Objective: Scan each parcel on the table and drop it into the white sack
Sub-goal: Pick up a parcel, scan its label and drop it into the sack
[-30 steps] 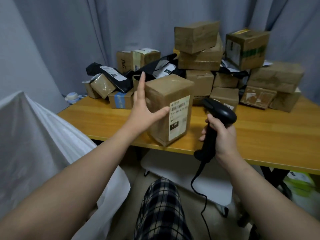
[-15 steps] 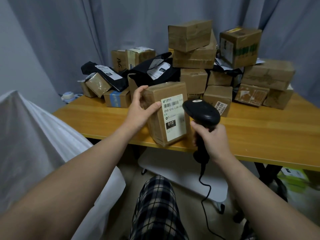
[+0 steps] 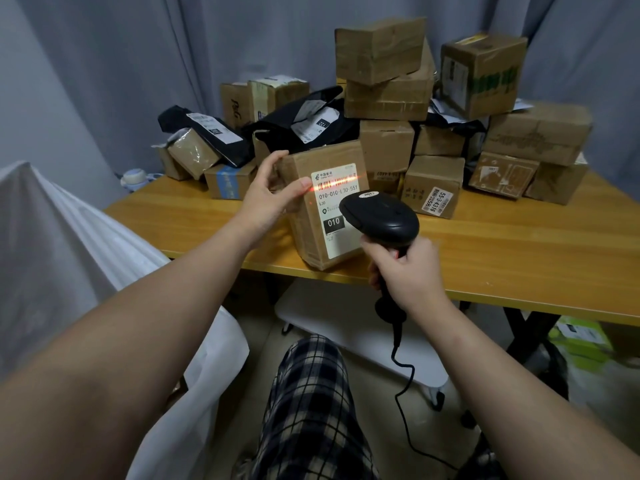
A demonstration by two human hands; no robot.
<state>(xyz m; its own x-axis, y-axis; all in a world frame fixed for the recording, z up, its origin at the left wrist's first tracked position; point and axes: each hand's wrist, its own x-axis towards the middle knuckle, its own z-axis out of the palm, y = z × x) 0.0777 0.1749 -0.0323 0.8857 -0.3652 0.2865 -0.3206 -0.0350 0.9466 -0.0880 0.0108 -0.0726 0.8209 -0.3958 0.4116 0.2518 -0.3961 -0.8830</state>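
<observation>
Parcel [image 3: 322,206] of brown cardboard stands on end at the near edge of the wooden table [image 3: 519,244], just left of the frame's centre, its white shipping label [image 3: 337,211] turned toward me. My left hand [image 3: 270,199] grips its upper left corner: the thumb lies across the front face at the edge of the label and the fingers curl over the top and far side. My right hand [image 3: 410,271] is wrapped tight around the handle of a black barcode scanner [image 3: 381,216], whose head sits just in front of the label's lower right part and hides that corner. A thin red scan line [image 3: 332,183] runs across the barcode near the top of the label and reaches the tip of my left thumb. The scanner's cable [image 3: 403,382] hangs down toward the bottom of the frame, right of my plaid trouser leg [image 3: 311,410].

Behind the parcel, across the upper centre and right, more cardboard boxes [image 3: 388,98] lie piled on the table, with black mailer bags [image 3: 304,126] among them. The white sack [image 3: 69,258] fills the left side of the frame, beside the table's left end, under my left forearm.
</observation>
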